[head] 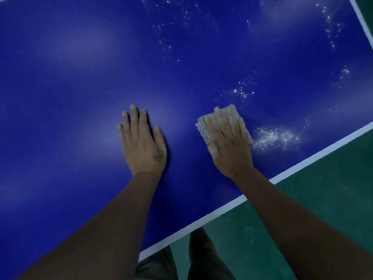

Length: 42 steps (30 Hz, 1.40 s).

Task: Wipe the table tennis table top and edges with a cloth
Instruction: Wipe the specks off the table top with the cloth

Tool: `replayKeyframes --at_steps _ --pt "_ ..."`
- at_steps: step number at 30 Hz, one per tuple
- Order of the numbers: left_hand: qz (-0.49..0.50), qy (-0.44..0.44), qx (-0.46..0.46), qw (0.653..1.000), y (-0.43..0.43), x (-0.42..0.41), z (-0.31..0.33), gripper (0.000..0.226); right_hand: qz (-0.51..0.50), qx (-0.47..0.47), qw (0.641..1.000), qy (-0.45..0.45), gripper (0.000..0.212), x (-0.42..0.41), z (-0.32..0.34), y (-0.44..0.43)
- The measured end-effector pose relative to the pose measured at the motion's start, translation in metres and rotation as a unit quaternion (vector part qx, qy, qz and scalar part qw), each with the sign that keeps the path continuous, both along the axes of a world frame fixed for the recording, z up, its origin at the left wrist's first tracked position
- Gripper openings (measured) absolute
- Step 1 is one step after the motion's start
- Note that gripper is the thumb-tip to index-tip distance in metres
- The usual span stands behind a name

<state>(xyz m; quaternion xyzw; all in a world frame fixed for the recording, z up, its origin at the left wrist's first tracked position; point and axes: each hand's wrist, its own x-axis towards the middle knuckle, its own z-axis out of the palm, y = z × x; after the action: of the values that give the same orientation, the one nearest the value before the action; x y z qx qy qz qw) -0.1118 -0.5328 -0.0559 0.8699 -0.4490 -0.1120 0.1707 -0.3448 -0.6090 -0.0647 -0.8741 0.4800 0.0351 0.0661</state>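
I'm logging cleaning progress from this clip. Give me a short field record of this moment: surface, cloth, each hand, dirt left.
surface: blue table tennis table top with a white painted edge line
cloth: small beige textured cloth, flat on the top near that edge
right hand: straight fingers press on the cloth
left hand: flat on the bare top, beside the cloth, apart from it
dirt: white powdery specks just right of the cloth; more scattered farther up the top
below: green floor
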Motion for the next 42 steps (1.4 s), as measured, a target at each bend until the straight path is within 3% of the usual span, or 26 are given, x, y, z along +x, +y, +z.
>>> replayKeyframes --at_steps 3,6,9,13,15,19,22,24,29,34,36,38,40,42 --pt "0.006 -0.028 0.056 0.998 -0.006 -0.020 -0.011 0.067 0.063 0.024 0.998 -0.019 0.061 -0.010 -0.004 0.039" --pt "0.010 -0.054 0.048 0.997 -0.006 -0.019 -0.020 0.070 0.127 0.060 0.990 -0.023 0.058 -0.032 -0.010 0.083" --pt "0.011 -0.062 0.038 0.997 -0.007 -0.021 -0.022 0.068 0.167 0.071 0.983 -0.018 0.056 -0.042 -0.014 0.048" --pt "0.017 -0.068 0.031 0.997 -0.008 -0.022 -0.022 0.067 -0.004 0.006 0.999 -0.037 0.061 -0.037 -0.012 -0.037" --pt "0.018 -0.071 0.024 0.997 -0.008 -0.023 -0.021 0.066 -0.028 -0.009 0.999 -0.035 0.068 -0.033 -0.012 -0.031" --pt "0.018 -0.081 0.011 0.996 -0.008 -0.022 -0.023 0.064 0.137 0.036 0.990 -0.021 0.070 -0.044 -0.012 0.048" --pt "0.020 -0.079 0.010 0.997 -0.009 -0.023 -0.021 0.063 0.230 0.055 0.971 -0.018 0.070 -0.055 -0.010 0.038" --pt "0.021 -0.079 0.008 0.997 -0.010 -0.023 -0.020 0.063 0.213 0.037 0.976 -0.023 0.071 -0.043 -0.012 -0.004" --pt "0.025 -0.079 0.002 0.997 -0.010 -0.025 -0.018 0.062 0.063 -0.024 0.997 -0.028 0.065 -0.006 -0.010 -0.085" --pt "0.026 -0.078 0.003 0.997 -0.010 -0.025 -0.017 0.061 0.275 0.011 0.961 -0.014 0.068 -0.010 -0.018 -0.027" --pt "0.026 -0.074 0.002 0.997 -0.011 -0.025 -0.016 0.061 0.324 -0.006 0.946 -0.021 0.067 -0.012 -0.019 -0.050" --pt "0.027 -0.070 0.006 0.997 -0.011 -0.025 -0.015 0.061 0.259 -0.046 0.964 -0.029 0.067 -0.006 -0.016 -0.091" --pt "0.027 -0.067 0.011 0.997 -0.010 -0.024 -0.015 0.060 0.124 -0.041 0.990 -0.043 0.065 0.002 -0.009 -0.119" --pt "0.025 -0.064 0.015 0.998 -0.010 -0.025 -0.015 0.060 0.108 -0.030 0.993 -0.037 0.066 0.013 -0.010 -0.108"
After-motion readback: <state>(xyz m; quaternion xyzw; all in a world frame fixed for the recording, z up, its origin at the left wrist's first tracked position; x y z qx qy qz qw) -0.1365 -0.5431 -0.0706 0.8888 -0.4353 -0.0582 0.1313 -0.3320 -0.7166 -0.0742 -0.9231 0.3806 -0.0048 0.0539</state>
